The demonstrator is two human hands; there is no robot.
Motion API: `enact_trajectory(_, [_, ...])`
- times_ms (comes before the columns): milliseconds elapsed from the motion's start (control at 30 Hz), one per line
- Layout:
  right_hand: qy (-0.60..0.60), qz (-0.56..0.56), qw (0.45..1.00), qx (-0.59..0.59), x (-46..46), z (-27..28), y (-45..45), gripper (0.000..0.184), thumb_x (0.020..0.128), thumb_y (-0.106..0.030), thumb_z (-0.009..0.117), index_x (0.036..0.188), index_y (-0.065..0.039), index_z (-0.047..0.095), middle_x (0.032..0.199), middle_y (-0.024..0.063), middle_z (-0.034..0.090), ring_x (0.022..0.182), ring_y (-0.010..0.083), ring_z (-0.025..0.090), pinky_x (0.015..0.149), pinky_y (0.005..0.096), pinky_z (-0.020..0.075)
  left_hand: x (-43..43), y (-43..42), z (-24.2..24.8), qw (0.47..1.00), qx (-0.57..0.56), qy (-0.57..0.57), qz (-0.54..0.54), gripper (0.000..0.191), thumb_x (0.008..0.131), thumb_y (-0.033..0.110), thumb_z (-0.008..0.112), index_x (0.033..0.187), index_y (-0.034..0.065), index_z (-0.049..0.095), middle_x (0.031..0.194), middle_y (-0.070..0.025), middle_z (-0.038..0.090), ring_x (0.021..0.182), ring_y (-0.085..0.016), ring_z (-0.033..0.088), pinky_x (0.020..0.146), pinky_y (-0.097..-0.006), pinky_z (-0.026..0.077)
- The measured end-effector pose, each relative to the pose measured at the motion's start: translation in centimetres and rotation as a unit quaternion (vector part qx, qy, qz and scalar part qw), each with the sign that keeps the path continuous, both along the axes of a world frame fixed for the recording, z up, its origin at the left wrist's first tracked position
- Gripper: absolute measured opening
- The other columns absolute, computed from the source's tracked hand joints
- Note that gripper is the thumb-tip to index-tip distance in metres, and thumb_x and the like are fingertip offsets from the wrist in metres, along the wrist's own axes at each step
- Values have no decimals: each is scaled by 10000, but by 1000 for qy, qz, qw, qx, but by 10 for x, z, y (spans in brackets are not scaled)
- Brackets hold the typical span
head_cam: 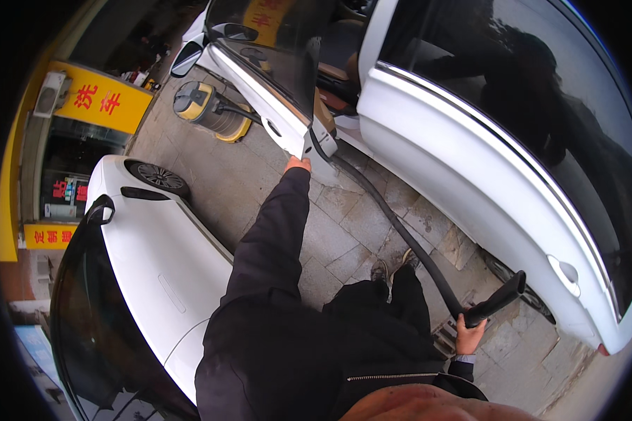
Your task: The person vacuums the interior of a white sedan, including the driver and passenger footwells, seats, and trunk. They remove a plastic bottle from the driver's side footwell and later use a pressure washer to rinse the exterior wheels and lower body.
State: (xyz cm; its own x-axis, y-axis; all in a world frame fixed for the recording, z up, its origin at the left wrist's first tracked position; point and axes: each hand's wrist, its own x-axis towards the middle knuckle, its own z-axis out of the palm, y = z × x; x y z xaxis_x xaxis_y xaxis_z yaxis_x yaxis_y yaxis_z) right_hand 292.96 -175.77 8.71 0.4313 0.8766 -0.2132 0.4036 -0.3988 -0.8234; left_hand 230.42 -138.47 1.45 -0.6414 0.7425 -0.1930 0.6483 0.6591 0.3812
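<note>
At the rear edge of the open white front car door [287, 113], my left hand [298, 164] grips the edge, its fingers partly hidden. My right hand [470, 334] is closed around the end of a black vacuum hose [395, 221], just below its flat crevice nozzle [497, 301]. The nozzle points up and right, near the closed rear door [468, 173]. From my right hand the hose runs past the front door's edge and behind the door. A yellow and grey canister vacuum cleaner [210, 111] stands on the paving beyond the door, with a hose at its side.
A second white car [158, 252] stands on the left. My shoes [379, 271] are on grey stone paving [321, 221] between the cars. A floor grate [445, 337] lies by my right hand. Shopfronts with yellow signs [102, 100] are at the far left.
</note>
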Motion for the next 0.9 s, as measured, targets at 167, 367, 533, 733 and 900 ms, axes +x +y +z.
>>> enact_trajectory(167, [-58, -167, 984, 22, 59, -18, -41, 480, 838, -153, 816, 1194, 37, 556, 930, 104, 701, 836, 209, 665, 796, 364, 543, 103, 27, 9, 989, 30, 1, -147, 650, 892, 413, 627, 1316, -77, 579, 1217, -306, 675, 1164, -418, 656, 1008, -460, 509])
enact_trajectory(367, [46, -321, 944, 56, 116, -76, -52, 460, 817, -150, 815, 1159, -7, 543, 913, 63, 685, 780, 164, 633, 734, 333, 526, 387, -43, 102, 828, 238, -274, -427, 310, 1014, 165, 567, 1272, 18, 658, 1239, -135, 700, 1126, -232, 678, 961, -349, 532])
enact_trajectory(533, [18, -130, 991, 30, 151, -115, -52, 493, 765, -195, 868, 1118, -15, 575, 938, 142, 716, 862, 215, 697, 789, 379, 550, 618, -112, 158, 650, 319, -139, -675, 243, 942, 145, 625, 1163, 60, 676, 1170, -155, 684, 1165, -339, 620, 1009, -419, 491])
enact_trajectory(733, [199, -158, 967, 14, 197, -150, -76, 446, 812, -144, 855, 1136, -10, 579, 959, 75, 699, 847, 142, 644, 792, 313, 537, 779, -159, 149, 687, 153, 111, -702, 287, 895, 364, 692, 1053, 124, 697, 1008, -54, 725, 1002, -253, 661, 877, -455, 444])
enact_trajectory(900, [210, -115, 971, 17, 259, -180, -97, 415, 823, -144, 856, 1113, -9, 591, 922, 63, 695, 821, 144, 637, 778, 319, 540, 809, -167, 128, 746, 131, 116, -643, 220, 879, 341, 705, 980, 145, 708, 936, -55, 736, 943, -245, 684, 892, -458, 419])
